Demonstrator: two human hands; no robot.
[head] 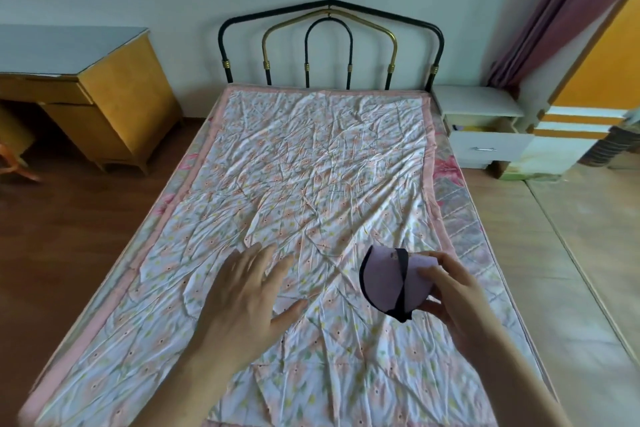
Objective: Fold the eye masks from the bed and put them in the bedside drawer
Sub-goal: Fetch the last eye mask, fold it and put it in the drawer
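Note:
My right hand (pixel 453 302) grips a folded lilac eye mask (pixel 384 282) with dark trim and a black strap across it, held just above the right side of the bed (pixel 311 166). My left hand (pixel 242 298) hovers open over the floral sheet, fingers spread, holding nothing. No other eye mask shows on the sheet. The white bedside cabinet (pixel 481 104) stands right of the headboard, and its drawer (pixel 491 144) is pulled out with a gap above the front panel.
A black and brass metal headboard (pixel 330 42) stands against the wall. A yellow wooden desk (pixel 86 90) stands at the left. A purple curtain (pixel 568 10) and a yellow-and-white wardrobe (pixel 599 87) are at the right. Wooden floor runs along both sides of the bed.

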